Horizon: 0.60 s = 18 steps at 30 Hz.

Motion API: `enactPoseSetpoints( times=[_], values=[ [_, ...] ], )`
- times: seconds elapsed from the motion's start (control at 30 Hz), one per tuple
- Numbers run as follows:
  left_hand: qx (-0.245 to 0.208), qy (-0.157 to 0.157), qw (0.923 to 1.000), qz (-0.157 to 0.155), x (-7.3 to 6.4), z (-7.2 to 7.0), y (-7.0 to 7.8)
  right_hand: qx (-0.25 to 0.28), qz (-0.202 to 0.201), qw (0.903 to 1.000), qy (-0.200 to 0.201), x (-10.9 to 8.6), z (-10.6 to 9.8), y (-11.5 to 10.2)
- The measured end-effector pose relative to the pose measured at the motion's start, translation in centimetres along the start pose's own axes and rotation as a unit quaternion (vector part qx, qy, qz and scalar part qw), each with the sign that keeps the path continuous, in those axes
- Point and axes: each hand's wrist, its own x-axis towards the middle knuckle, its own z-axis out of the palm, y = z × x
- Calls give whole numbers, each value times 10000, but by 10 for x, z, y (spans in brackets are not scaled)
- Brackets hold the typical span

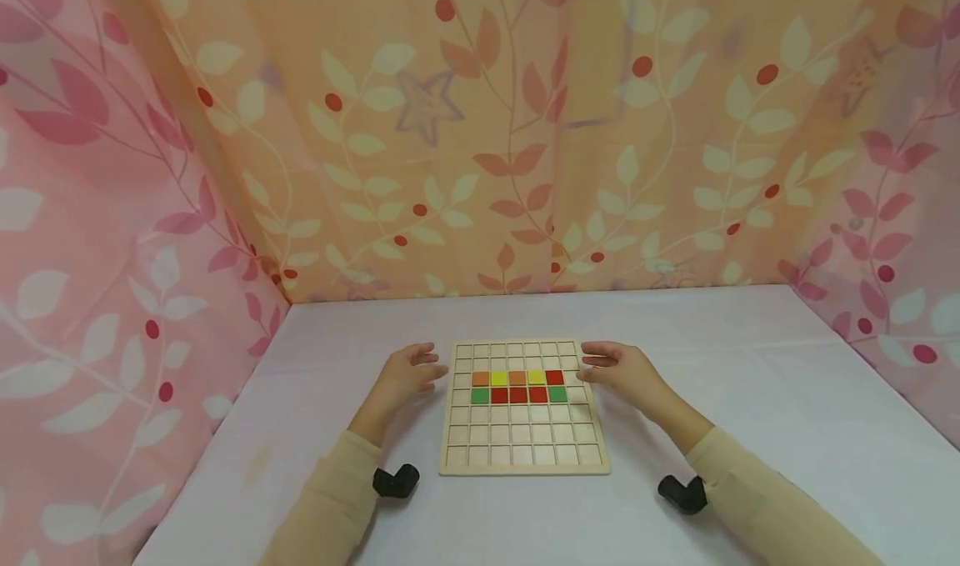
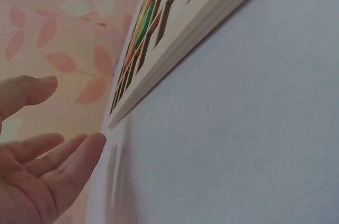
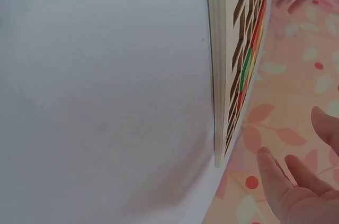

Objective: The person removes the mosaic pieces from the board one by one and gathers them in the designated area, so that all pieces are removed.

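Note:
A square wooden grid board (image 1: 525, 458) lies flat on the white table between the two hands. Two rows of coloured square tiles fill cells near its middle. The farther row runs orange (image 1: 481, 378), yellow, orange, yellow, red; the nearer one has a green tile (image 1: 480, 395) at each end with red tiles (image 1: 518, 394) between. My left hand (image 1: 405, 374) hovers beside the board's left edge, fingers relaxed and holding nothing. Across from it, the right hand (image 1: 624, 373) is held likewise at the right edge, fingertips close to the rim, thumb apart from the fingers in the right wrist view.
White cloth covers the table (image 1: 337, 333). Patterned curtains stand around it: an orange one (image 1: 517, 132) at the back, pink ones at the left (image 1: 97, 257) and right. A black device (image 1: 396, 481) sits at the left wrist and another (image 1: 682, 494) at the right wrist.

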Motion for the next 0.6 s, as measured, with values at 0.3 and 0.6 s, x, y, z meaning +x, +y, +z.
enactPoseSetpoints(
  times=[0.3, 0.6],
  values=[
    [-311, 85, 9995, -50, -1, 7, -6, -20, -2, 10000, -55, 3, 5, -4],
    [-327, 244, 9988, -261, -2, 17, -5, 85, 182, 9989, -430, 8, 6, -8]
  ],
)
